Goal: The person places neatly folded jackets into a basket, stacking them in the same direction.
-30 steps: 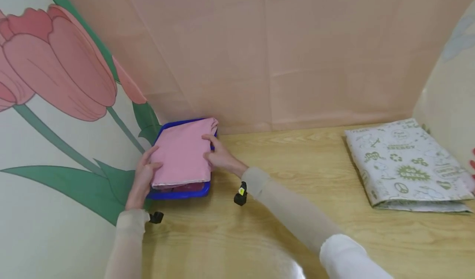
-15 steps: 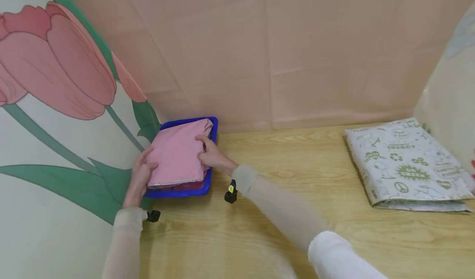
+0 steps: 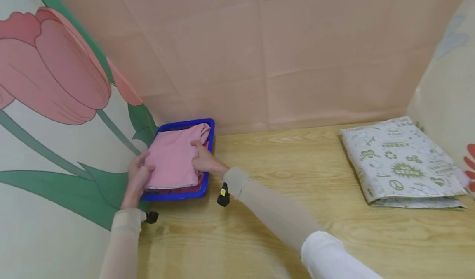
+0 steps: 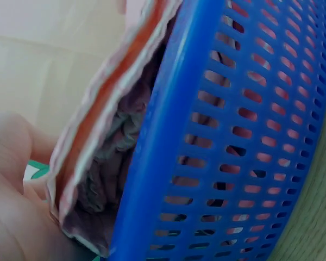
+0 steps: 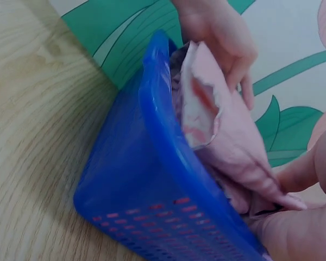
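Observation:
A folded pink cloth (image 3: 170, 157) lies over the top of a blue plastic basket (image 3: 174, 196), slightly tilted in the head view. My left hand (image 3: 137, 178) holds the cloth's left edge, thumb on top. At the opposite edge my right hand (image 3: 205, 159) pinches the cloth between thumb and fingers. In the left wrist view, the cloth's layered edge (image 4: 108, 103) stands above the basket rim, with crumpled darker fabric (image 4: 111, 168) beneath it. The right wrist view shows the pink cloth (image 5: 233, 130) bulging over the rim. My fingertips under the cloth are partly hidden.
A folded white sheet with green print (image 3: 400, 163) lies at the right of the wooden table (image 3: 282, 180). A pink backdrop (image 3: 222, 56) rises behind. The wall with painted tulips (image 3: 74, 213) stands close to the basket's left side.
Both hands have shifted the cloth left and toward me relative to the basket. More of the basket's back and right rim shows. The printed sheet has stayed put while the view shifted slightly.

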